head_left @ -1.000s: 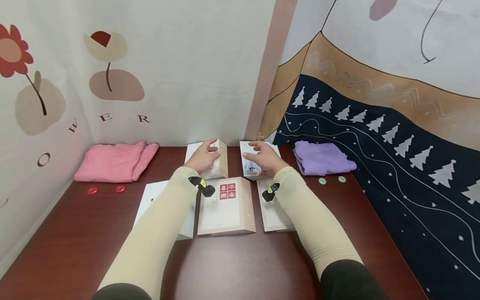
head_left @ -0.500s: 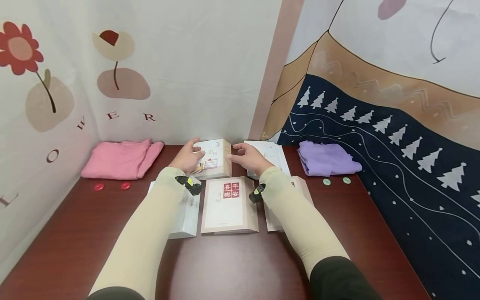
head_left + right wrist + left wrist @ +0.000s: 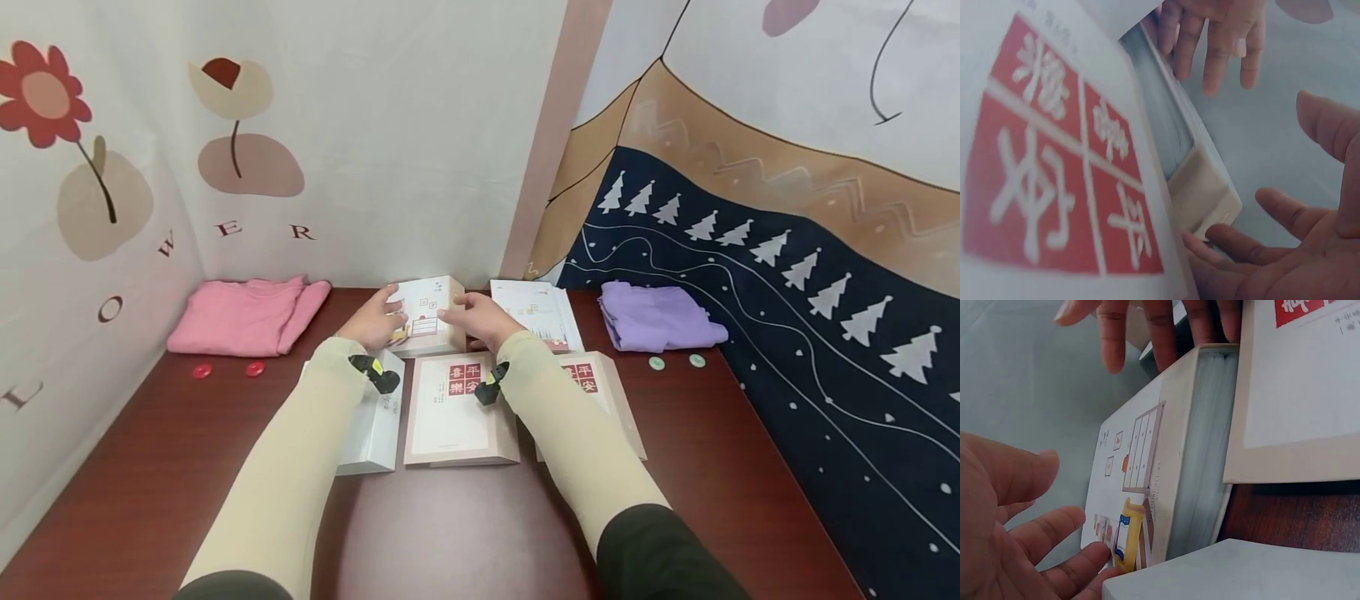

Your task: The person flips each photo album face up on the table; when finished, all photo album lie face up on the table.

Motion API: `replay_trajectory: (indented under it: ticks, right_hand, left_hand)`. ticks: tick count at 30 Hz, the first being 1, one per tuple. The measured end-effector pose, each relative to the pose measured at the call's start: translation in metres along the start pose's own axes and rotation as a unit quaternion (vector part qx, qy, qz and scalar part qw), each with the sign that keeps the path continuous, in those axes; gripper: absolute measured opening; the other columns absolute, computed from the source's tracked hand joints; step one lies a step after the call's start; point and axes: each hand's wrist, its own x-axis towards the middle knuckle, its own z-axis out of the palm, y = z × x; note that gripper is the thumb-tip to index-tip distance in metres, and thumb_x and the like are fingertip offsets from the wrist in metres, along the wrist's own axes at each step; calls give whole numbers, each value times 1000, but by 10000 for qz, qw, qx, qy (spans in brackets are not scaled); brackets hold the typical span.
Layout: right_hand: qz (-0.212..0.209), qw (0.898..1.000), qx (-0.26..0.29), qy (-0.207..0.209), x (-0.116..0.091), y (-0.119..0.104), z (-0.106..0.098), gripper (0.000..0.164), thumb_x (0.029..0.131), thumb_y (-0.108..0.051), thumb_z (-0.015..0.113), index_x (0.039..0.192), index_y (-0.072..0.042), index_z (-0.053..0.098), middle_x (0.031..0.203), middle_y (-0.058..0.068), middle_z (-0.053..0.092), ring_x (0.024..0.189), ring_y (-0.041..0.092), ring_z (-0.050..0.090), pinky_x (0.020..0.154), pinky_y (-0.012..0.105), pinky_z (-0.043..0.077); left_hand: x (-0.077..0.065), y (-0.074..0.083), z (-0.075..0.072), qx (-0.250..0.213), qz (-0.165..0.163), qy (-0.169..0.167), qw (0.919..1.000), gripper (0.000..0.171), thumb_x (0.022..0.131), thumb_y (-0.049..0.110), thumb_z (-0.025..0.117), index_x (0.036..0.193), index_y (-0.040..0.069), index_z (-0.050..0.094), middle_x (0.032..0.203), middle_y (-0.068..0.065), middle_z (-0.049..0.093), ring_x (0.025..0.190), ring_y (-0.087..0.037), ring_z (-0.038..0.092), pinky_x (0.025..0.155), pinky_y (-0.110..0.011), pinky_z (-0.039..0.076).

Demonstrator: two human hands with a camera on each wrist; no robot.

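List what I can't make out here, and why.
Head view: much of the front left book, behind the left sleeve.
Head view: part of the back left book, behind the left grip.
Left wrist view: part of the red label, cut off by the top edge.
Right wrist view: the small print above the red squares, blurred.

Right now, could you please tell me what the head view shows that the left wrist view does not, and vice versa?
Only the head view shows the pink folded cloth, purple folded cloth, red discs and green discs.
Only the left wrist view plainly shows the page edges of the illustrated book.
Both show that book's illustrated cover, the left hand, the right hand and at least part of the front middle book.
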Motion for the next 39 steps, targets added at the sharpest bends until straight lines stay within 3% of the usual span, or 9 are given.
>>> replay_trajectory:
  ticks: [14, 17, 21, 24, 26, 29, 32, 35, 39]
  right_hand:
    - [550, 9897, 1317, 82, 5, -6, 7, 78, 97, -25, 75, 163, -9, 36, 163, 18, 42, 135, 37, 53, 109, 48, 50]
    - [633, 9856, 1565, 111, 5, -7, 6, 76, 98, -23, 75, 162, -11, 38, 161, 16, 45, 133, 33, 54, 106, 45, 51]
    - [579, 9825, 1770, 55, 6, -10, 6, 73, 98, -21, 74, 162, -15, 40, 159, 14, 48, 134, 32, 56, 107, 46, 52]
    - [470, 9788, 1994, 14, 8, -10, 7, 70, 100, -19, 71, 162, -15, 38, 159, 13, 48, 132, 35, 60, 106, 51, 54]
    - [375, 9765, 2120, 82, 9, -10, 7, 68, 102, -17, 68, 162, -15, 38, 156, 14, 51, 126, 36, 64, 101, 51, 57]
    - [170, 9750, 2199, 262, 10, -8, 7, 62, 104, -16, 64, 161, -16, 40, 148, 15, 56, 111, 32, 69, 89, 45, 61]
    - [-37, 9739, 2237, 388, 11, -6, 7, 58, 105, -15, 62, 159, -17, 43, 142, 16, 60, 100, 27, 71, 79, 39, 62]
    - [-153, 9691, 2435, 365, 12, -6, 6, 58, 105, -14, 61, 160, -19, 43, 142, 13, 61, 96, 25, 72, 77, 37, 62]
    - [-305, 9622, 2691, 283, 12, -8, 4, 55, 106, -15, 60, 159, -19, 45, 140, 13, 64, 95, 23, 73, 82, 37, 61]
  left_hand:
    - [0, 3, -2, 298, 39, -229, 9993, 76, 109, 16, 49, 171, 10, 4, 166, -29, 35, 157, -43, 28, 128, -52, 25]
    - [-1, 3, -1, 324, 91, -330, 9989, 76, 110, 16, 49, 171, 12, 4, 166, -29, 35, 152, -38, 38, 115, -44, 43]
    - [-5, 7, 1, -8, 135, -420, 9990, 75, 109, 16, 49, 172, 16, 6, 166, -30, 33, 99, -23, 62, 73, -27, 51]
    - [-10, 11, 2, -325, 158, -467, 9983, 74, 111, 20, 50, 172, 21, 9, 168, -29, 29, 62, -13, 48, 59, -24, 46]
    - [-13, 13, 2, -454, 184, -505, 9975, 72, 111, 24, 51, 172, 25, 13, 169, -26, 28, 56, -10, 42, 58, -26, 44]
    - [-15, 15, 2, -396, 373, -513, 9972, 69, 111, 30, 52, 171, 27, 18, 170, -24, 29, 65, -14, 49, 67, -30, 47]
    - [-15, 18, 1, -256, 550, -448, 9972, 67, 111, 33, 53, 170, 30, 22, 170, -21, 30, 104, -24, 61, 90, -38, 50]
    - [-16, 22, 1, -300, 589, -441, 9968, 66, 110, 37, 54, 169, 35, 24, 172, -19, 29, 141, -34, 46, 109, -50, 45]
    - [-16, 27, 1, -721, 545, -509, 9946, 67, 109, 36, 57, 168, 40, 25, 175, -16, 20, 142, -40, 47, 114, -61, 42]
